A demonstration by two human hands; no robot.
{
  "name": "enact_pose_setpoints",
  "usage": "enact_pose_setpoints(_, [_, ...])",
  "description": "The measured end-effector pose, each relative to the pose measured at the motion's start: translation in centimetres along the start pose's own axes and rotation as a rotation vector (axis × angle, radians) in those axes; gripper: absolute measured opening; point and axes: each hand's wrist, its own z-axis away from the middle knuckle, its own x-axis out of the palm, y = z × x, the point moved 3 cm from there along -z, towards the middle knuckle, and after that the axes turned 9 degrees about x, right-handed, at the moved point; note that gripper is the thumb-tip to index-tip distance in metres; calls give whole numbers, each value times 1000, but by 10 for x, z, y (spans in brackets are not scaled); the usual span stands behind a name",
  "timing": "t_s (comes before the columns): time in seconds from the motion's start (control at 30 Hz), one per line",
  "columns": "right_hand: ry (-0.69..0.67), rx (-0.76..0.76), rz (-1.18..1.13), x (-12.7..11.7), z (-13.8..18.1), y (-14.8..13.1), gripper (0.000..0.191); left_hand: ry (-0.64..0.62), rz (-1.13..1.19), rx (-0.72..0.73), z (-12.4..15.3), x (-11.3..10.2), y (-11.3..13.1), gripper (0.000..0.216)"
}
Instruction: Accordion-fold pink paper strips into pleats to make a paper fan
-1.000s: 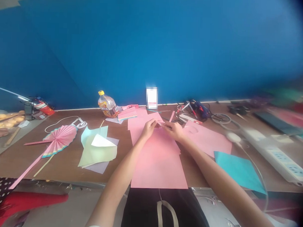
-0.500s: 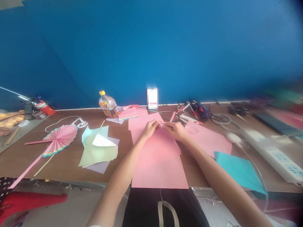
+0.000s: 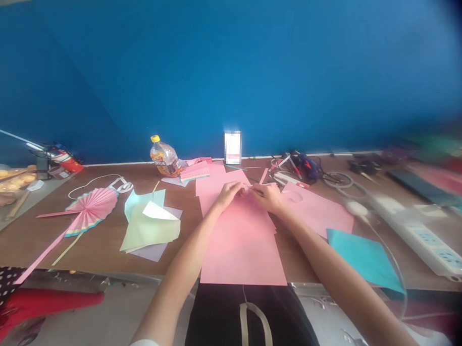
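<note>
Over the large pink paper sheets [image 3: 245, 254] at the table's middle, both my hands are closed near each other. My left hand [image 3: 230, 194] pinches one end of a thin pink paper strip [image 3: 247, 186]. The other end is gripped in the fingers of my right hand [image 3: 266, 196]. How far the strip runs inside the fingers is hidden. Further left lies a pleated pink paper fan [image 3: 95, 207] with a blue and yellow edge. Behind my left hand a folded pink paper piece [image 3: 195, 172] with a striped edge rests by the bottle.
A yellow-capped bottle [image 3: 165, 158] and a phone [image 3: 233, 147] stand by the blue wall. Pale green paper [image 3: 151, 231] lies left. On the right are teal paper [image 3: 366, 258], a white power strip [image 3: 418, 237], a cable [image 3: 396, 269] and scissors [image 3: 290, 165].
My hands stay almost in place, still holding the pink strip. The whole view has shifted very slightly; the things on the table have not visibly moved.
</note>
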Motion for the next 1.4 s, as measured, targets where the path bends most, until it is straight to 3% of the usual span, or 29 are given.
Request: enact_pose_setpoints(1.4, [-30,80,87,-2,0,-2,32,45,52,-69,1,-2,-6,39])
